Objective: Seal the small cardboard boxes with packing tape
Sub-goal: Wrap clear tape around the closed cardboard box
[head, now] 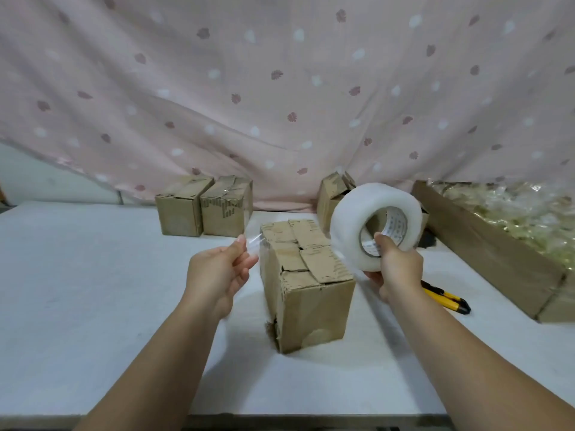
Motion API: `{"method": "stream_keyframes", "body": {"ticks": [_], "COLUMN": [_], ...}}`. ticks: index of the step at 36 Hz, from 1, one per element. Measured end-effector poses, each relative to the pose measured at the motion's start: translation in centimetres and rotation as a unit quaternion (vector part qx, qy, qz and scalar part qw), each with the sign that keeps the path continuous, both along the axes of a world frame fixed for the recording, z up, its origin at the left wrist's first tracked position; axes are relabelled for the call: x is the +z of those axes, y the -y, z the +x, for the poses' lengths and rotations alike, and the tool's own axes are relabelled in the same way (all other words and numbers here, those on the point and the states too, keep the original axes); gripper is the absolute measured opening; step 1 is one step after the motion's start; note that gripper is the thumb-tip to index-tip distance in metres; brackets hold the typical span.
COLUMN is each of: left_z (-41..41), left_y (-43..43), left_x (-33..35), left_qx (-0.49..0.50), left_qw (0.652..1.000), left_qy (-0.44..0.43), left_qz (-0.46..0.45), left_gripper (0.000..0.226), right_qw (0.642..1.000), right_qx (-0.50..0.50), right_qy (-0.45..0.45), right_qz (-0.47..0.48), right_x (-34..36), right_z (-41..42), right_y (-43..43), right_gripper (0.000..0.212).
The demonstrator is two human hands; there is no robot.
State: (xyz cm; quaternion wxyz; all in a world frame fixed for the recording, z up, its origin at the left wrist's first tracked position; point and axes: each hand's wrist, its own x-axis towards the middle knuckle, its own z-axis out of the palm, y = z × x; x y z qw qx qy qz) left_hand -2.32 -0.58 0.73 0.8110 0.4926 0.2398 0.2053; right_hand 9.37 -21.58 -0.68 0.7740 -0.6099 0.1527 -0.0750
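Tape roll (351, 225): likely light, rigid; your right hand (401, 265) grips it through the core. Your left hand (217, 269) pinches the flimsy, sticky free end (253, 242).

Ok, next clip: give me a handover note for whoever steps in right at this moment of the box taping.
Left hand: pinches the free tape end.
Right hand: grips the tape roll, thumb in its core.
Centre box: flaps folded shut, strip drawn out over the top, not clearly stuck down.
Back left: first box and second box; whether they are sealed is unclear.
Open-flap box stands behind the roll.
Yellow knife lies on the table by the right wrist.
Left to do: press the strip onto the seam, cut it, tape any other unsealed boxes.
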Motion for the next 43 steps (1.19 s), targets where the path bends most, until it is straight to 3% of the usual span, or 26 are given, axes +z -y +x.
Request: {"method": "stream_keyframes", "body": {"ticks": [8,14,22,31,37,41,43], "left_z": [1.0,1.8,2.5,2.3,2.6,2.1,1.4], "left_y": [0.8,1.6,4.2,4.2,3.6,3.7,3.9], "left_x": [-1.9,-2.8,-4.0,-4.2,-4.7,-4.0,-3.3], "left_qx": [-0.008,0.008,0.099,0.070,0.050,0.095,0.143], "left_qw": [0.999,0.991,0.957,0.960,0.974,0.967,0.949], "left_qy": [-0.004,-0.016,-0.038,-0.044,-0.060,-0.047,0.014], "left_qz": [0.046,0.131,0.269,0.267,0.210,0.233,0.280], "left_gripper": [0.026,0.032,0.031,0.014,0.011,0.011,0.015], "right_qw": [0.995,0.985,0.979,0.973,0.972,0.970,0.968], "right_qx": [-0.001,0.019,0.024,0.037,0.037,0.037,0.040], "right_qy": [0.027,0.066,0.088,0.080,0.074,0.077,0.080], "right_qz": [-0.093,-0.160,-0.184,-0.214,-0.221,-0.229,-0.232], "right_x": [-1.7,-1.9,-2.2,-2.6,-2.6,-2.6,-2.7], "right_z": [-0.7,-1.2,-1.8,-1.8,-1.8,-1.9,-2.0], "right_y": [0.0,-0.3,-0.8,-1.0,-0.8,-0.6,-0.7], "right_gripper": [0.016,0.045,0.051,0.051,0.053,0.054,0.053]}}
